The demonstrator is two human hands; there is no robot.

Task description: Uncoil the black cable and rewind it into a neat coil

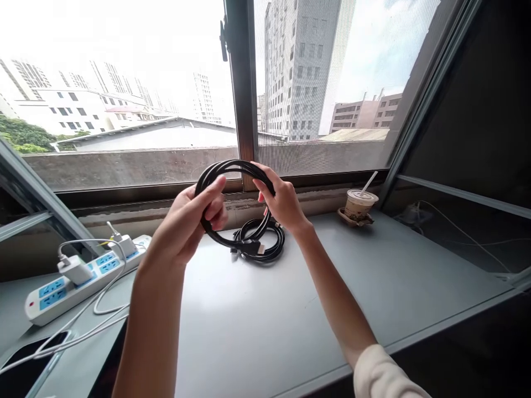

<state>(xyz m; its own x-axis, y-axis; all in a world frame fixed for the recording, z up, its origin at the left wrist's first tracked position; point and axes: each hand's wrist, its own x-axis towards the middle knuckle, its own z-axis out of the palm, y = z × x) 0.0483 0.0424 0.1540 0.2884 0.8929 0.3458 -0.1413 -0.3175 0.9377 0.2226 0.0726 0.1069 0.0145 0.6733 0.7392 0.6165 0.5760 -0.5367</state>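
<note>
A black HDMI cable (231, 165), wound into a loose coil, is held up above the desk between both hands. My left hand (199, 215) is closed round the coil's left side, with the thumb lying along its inner edge. On the upper right side, my right hand (280, 193) grips the loops, its fingers partly hidden behind them. The cable's plug (255, 248) hangs at the bottom of the coil. Behind and below it, a second coiled black cable (279, 251) lies on the desk, with a connector showing at its left; the held coil overlaps part of it.
On the left, a white power strip (43, 309) carries two chargers and trailing white cords (97, 307). A phone (33, 365) lies at the lower left. A lidded drink cup (360, 205) with a straw stands at the desk's (398, 276) back right, below the window.
</note>
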